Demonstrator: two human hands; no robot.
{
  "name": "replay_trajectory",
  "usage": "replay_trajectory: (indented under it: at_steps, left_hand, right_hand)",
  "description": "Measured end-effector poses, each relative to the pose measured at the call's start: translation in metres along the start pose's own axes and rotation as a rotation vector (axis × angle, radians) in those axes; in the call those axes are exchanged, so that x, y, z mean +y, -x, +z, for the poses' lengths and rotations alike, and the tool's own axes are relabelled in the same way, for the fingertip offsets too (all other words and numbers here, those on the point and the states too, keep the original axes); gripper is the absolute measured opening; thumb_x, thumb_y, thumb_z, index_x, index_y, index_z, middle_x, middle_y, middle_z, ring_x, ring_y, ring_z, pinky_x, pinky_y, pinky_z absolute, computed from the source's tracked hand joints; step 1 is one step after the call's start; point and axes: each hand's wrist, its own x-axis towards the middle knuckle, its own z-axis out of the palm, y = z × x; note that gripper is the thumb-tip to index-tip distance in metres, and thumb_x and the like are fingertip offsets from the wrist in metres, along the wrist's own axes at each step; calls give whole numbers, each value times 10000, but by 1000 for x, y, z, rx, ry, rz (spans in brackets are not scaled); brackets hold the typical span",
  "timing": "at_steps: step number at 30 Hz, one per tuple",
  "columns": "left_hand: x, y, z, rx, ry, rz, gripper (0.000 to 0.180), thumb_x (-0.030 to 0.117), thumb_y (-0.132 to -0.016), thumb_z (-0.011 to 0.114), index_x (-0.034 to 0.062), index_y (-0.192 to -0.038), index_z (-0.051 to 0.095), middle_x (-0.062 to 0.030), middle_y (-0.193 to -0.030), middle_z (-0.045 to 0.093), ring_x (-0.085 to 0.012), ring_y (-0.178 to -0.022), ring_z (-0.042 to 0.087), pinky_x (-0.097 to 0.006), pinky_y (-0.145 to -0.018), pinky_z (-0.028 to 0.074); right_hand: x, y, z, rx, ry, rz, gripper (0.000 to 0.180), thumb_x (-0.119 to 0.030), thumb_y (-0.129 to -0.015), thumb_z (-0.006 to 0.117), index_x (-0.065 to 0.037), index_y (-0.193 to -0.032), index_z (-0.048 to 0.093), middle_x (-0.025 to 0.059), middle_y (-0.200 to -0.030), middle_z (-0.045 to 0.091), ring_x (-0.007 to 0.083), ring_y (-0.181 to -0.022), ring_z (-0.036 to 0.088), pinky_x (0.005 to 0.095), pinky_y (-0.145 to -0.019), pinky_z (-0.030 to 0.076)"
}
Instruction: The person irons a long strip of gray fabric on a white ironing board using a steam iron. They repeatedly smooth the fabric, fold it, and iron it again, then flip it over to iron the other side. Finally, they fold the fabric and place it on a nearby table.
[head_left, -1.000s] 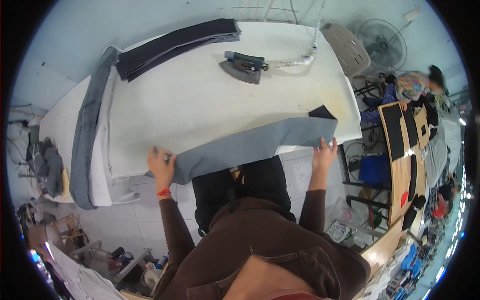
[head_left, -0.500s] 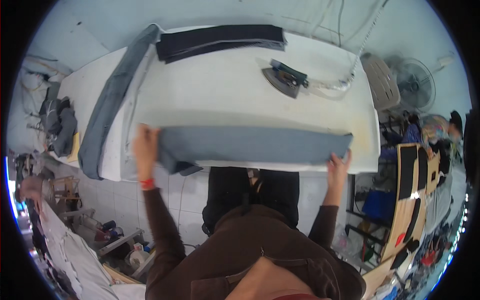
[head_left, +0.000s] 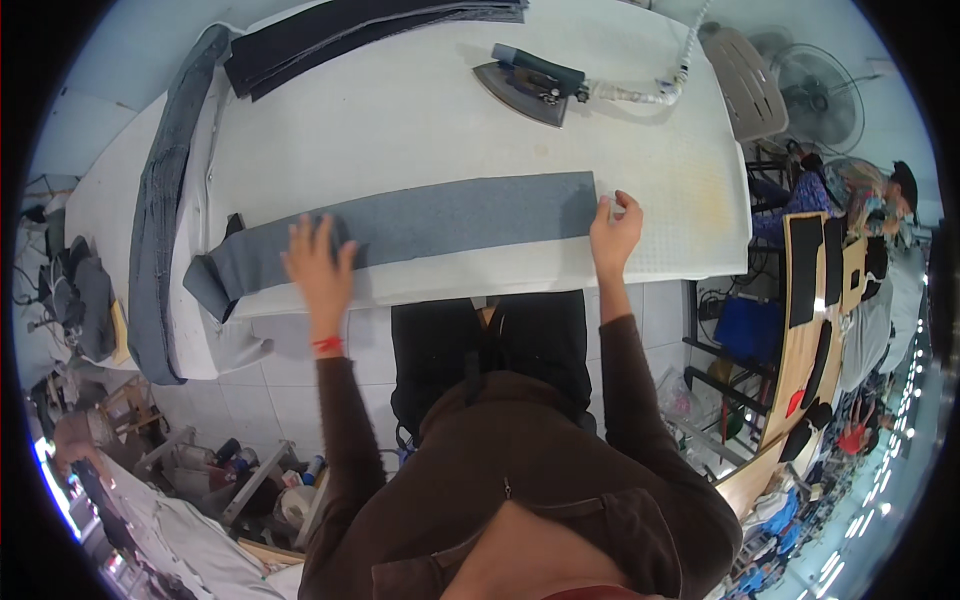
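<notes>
Across white table [head_left: 650, 130], grey strip [head_left: 420, 230] left-right.

Bright, even light; soft shadows; heavy fisheye bending at edges.

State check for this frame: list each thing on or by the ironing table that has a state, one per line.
Grey fabric strip: laid flat along the table's near edge, left end hanging off.
Iron: resting sole-down on the table, untouched.
Dark fabric stack: folded at the far edge.
Long grey cloth: draped over the left end.
Left hand: open, flat on the strip.
Right hand: open, at the strip's right end.
</notes>
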Motion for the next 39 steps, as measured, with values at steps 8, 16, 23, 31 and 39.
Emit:
replay_trajectory:
  at_steps: [8,16,23,31,39]
  left_hand:
    - [43,5,19,-16,22,-171,599,447,-1114,657,193,-1655,616,-141,-1801,484,-360,-1684,401,-653,-1367,247]
    - [40,-37,7,22,153,-253,443,346,-1061,763,133,-1449,758,-164,-1542,693,-408,-1444,591,-579,-1235,396]
    - [-80,-292,61,478,472,-328,326,358,-1064,787,62,-1174,868,-175,-1128,863,-367,-1094,809,-477,-959,600]
    - [-190,-496,106,154,239,-166,380,358,-1056,771,42,-1256,835,-212,-1240,825,-402,-1133,788,-496,-1005,596]
    - [-49,-570,99,78,64,-93,371,301,-1074,752,16,-1307,802,-210,-1242,826,-397,-1107,795,-494,-991,609]
  right_hand:
    - [33,-15,26,-42,199,-217,303,-301,-1009,867,-58,-1005,685,129,-1043,686,373,-1009,662,512,-871,491]
    - [-21,-9,30,-76,333,-251,367,-338,-1024,830,-61,-1238,718,172,-1406,683,444,-1322,596,609,-1066,428]
    - [-101,44,62,-474,225,-534,570,-304,-1042,751,-46,-1540,650,223,-1722,535,433,-1592,474,613,-1245,376]
    - [-105,29,63,-483,38,-472,475,-290,-1000,773,-50,-1403,698,211,-1590,614,398,-1552,530,568,-1202,440]
    - [-91,39,62,-391,26,-464,512,-318,-1071,694,-9,-1465,589,266,-1709,495,403,-1598,465,553,-1271,388]
